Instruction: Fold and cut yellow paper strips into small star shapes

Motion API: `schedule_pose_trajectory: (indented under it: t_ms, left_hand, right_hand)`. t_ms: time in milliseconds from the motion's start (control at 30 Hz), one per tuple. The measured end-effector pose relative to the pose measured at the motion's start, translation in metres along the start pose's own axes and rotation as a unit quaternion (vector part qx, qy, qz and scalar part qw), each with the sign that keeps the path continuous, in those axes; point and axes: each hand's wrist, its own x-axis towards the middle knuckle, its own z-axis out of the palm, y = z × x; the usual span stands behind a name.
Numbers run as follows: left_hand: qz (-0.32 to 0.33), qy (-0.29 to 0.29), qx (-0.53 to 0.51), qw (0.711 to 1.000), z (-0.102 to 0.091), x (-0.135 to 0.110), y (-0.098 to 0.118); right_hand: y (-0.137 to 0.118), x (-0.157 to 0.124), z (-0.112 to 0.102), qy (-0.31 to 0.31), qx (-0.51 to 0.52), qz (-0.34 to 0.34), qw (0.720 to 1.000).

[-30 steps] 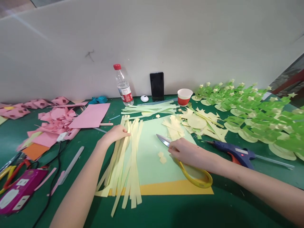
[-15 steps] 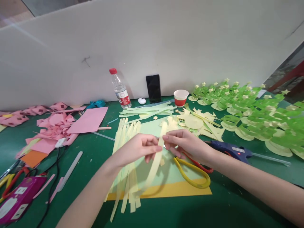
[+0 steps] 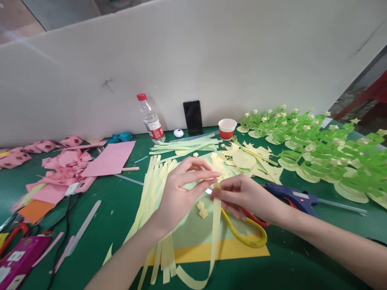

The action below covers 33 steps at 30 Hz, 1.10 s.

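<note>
A paper strip (image 3: 215, 229) is being pinched by the right hand (image 3: 244, 196), fingertips closed, and dangling below it, beside the half-curled left hand (image 3: 183, 191), whose hold cannot be told, light pressure probably being needed against creasing.

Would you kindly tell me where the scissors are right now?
In the head view, the scissors are just right of centre, partly hidden by the right hand, over the pale green sheet and left of the blue glue gun.
</note>
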Motion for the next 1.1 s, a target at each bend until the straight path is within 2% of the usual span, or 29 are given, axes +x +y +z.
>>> schedule_pose_trajectory:
  t_ms: [100, 167, 233, 333, 533, 600, 733, 867, 1000, 1100]
  left_hand:
    - [0.081, 0.050, 0.026, 0.995, -0.002, -0.004, 0.002]
    - [0.099, 0.062, 0.034, 0.993, -0.001, -0.005, 0.003]
    - [0.070, 0.052, 0.023, 0.996, 0.002, -0.006, 0.005]
    - [-0.022, 0.001, -0.038, 0.999, 0.011, -0.007, 0.008]
    - [-0.183, -0.077, -0.196, 0.960, 0.017, -0.011, 0.010]
    - [-0.228, -0.076, -0.223, 0.945, 0.017, -0.011, 0.010]
    - [-0.306, -0.060, -0.211, 0.926, 0.017, -0.009, 0.009]
    - [-0.309, -0.027, -0.248, 0.918, 0.017, -0.008, 0.008]
    - [-0.291, 0.007, -0.299, 0.909, 0.016, -0.009, 0.006]
    - [-0.282, 0.017, -0.289, 0.915, 0.015, -0.010, 0.004]
  right_hand:
    - [-0.005, -0.004, -0.009, 0.013, 0.074, -0.040, 0.996]
    - [-0.008, -0.006, -0.015, 0.011, 0.122, -0.062, 0.991]
    - [-0.010, -0.008, -0.017, 0.008, 0.156, -0.080, 0.985]
    - [-0.010, -0.010, -0.015, 0.017, 0.177, -0.105, 0.978]
    - [-0.010, -0.015, -0.007, 0.093, 0.062, -0.178, 0.978]
    - [-0.010, -0.016, -0.007, 0.097, 0.027, -0.183, 0.978]
    - [-0.008, -0.014, -0.009, 0.077, -0.002, -0.179, 0.981]
    - [-0.007, -0.012, -0.010, 0.057, -0.023, -0.167, 0.984]
    - [-0.009, -0.015, -0.008, 0.032, -0.157, -0.155, 0.975]
    - [-0.009, -0.017, -0.004, 0.025, -0.222, -0.172, 0.959]
